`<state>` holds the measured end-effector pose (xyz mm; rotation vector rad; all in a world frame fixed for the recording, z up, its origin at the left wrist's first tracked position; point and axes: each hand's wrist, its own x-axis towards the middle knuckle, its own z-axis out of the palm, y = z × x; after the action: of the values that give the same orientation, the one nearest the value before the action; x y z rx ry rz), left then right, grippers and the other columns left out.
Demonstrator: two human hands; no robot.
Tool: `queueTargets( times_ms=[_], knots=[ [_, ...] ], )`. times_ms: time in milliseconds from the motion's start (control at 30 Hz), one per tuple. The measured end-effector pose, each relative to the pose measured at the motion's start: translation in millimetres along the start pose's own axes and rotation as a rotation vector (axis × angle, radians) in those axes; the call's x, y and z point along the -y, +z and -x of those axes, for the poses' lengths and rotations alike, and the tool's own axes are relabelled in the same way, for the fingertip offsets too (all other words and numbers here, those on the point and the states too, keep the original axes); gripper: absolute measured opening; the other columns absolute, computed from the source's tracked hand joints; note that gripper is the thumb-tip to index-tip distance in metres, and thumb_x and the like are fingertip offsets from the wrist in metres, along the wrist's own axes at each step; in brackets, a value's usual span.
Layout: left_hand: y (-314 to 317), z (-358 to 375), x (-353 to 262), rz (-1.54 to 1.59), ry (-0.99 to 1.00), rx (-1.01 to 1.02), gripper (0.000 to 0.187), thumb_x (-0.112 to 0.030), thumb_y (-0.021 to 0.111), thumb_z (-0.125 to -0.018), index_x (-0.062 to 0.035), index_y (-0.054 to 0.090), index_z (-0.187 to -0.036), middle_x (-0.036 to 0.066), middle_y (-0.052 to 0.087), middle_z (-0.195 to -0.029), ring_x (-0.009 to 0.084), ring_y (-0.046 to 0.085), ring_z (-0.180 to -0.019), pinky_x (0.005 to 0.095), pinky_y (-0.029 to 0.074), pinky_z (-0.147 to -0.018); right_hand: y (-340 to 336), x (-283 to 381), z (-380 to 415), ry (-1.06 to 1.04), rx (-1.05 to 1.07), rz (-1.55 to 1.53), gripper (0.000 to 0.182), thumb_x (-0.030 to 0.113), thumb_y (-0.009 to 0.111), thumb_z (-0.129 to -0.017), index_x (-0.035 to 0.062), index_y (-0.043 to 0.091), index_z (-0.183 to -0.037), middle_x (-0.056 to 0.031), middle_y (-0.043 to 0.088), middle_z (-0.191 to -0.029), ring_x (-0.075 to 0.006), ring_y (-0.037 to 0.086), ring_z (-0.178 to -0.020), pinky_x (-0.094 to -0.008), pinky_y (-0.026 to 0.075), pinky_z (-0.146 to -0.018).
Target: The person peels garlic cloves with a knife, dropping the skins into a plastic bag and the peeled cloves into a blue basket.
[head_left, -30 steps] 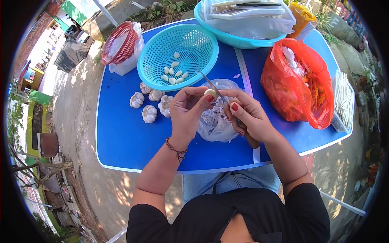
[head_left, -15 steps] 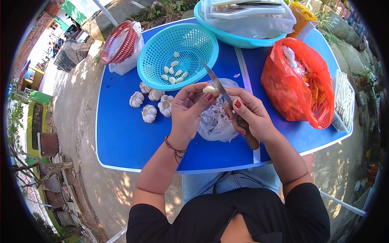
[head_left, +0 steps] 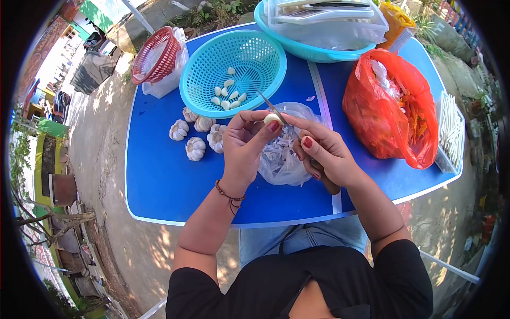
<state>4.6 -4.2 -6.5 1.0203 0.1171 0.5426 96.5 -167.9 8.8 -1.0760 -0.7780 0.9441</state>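
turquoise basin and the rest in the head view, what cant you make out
In the head view:
turquoise basin, floor: covered by the clear plastic box
garlic clove, far side: hidden by the left hand
knife handle: partly covered by the right hand
red plastic bag, bottom contents: behind its wall
whether the knife blade cuts the clove: too small

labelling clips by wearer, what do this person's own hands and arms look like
The left hand and right hand are ungloved, with red polish on the nails that show. A dark, beaded bracelet with dangling cord ends circles the left wrist; none shows on the right. Short black sleeves leave the forearms bare.
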Motion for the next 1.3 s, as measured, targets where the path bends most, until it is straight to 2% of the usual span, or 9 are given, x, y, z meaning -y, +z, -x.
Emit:
queueTargets(
  times_ms=[367, 667, 1167, 1300],
  knots=[
    [1.3, 1.1, -0.5, 0.054, -0.056, -0.029, 0.017, -0.004, 0.069, -0.083, -0.0003, 0.058, -0.096, 0.012, 0.065, -0.097, 0.0170, 0.066, -0.088, 0.0300, 0.056, -0.081, 2.4, 4.5, 1.4, 0.034, -0.024, -0.023, 0.042, 0.023, 0.044, -0.099, 0.0110, 0.041, -0.139, 0.0022, 0.043, -0.071, -0.0018, 0.039, -0.047, -0.0159, 0.033, -0.043],
    [1.5, 0.7, 1.1, 0.064, -0.069, -0.035, 0.015, -0.005, 0.068, -0.083, -0.0010, 0.060, -0.095, 0.011, 0.065, -0.096, 0.0165, 0.066, -0.086, 0.0290, 0.056, -0.079, 1.9, -2.2, 0.9, 0.013, -0.101, 0.191, 0.040, 0.021, 0.044, -0.099, 0.0116, 0.043, -0.137, 0.0024, 0.044, -0.070, -0.0018, 0.039, -0.047, -0.0173, 0.033, -0.044],
    [0.9, 0.0, 1.6, 0.063, -0.090, -0.033, 0.021, -0.007, 0.068, -0.083, 0.0001, 0.059, -0.101, 0.011, 0.063, -0.102, 0.0167, 0.066, -0.087, 0.0282, 0.056, -0.076, 0.9, -0.4, -0.2, 0.001, -0.042, -0.016, 0.041, 0.023, 0.043, -0.099, 0.0098, 0.041, -0.138, 0.0019, 0.043, -0.070, -0.0018, 0.040, -0.046, -0.0160, 0.033, -0.042],
    [-0.6, -1.2, 1.3, 0.059, -0.080, -0.009, 0.022, -0.006, 0.068, -0.084, 0.0003, 0.059, -0.102, 0.012, 0.063, -0.102, 0.0172, 0.066, -0.088, 0.0283, 0.056, -0.075, 2.8, 3.4, 0.9, 0.002, -0.022, 0.009, 0.041, 0.023, 0.043, -0.099, 0.0093, 0.041, -0.138, 0.0020, 0.043, -0.070, -0.0018, 0.040, -0.046, -0.0161, 0.033, -0.042]
  ],
)
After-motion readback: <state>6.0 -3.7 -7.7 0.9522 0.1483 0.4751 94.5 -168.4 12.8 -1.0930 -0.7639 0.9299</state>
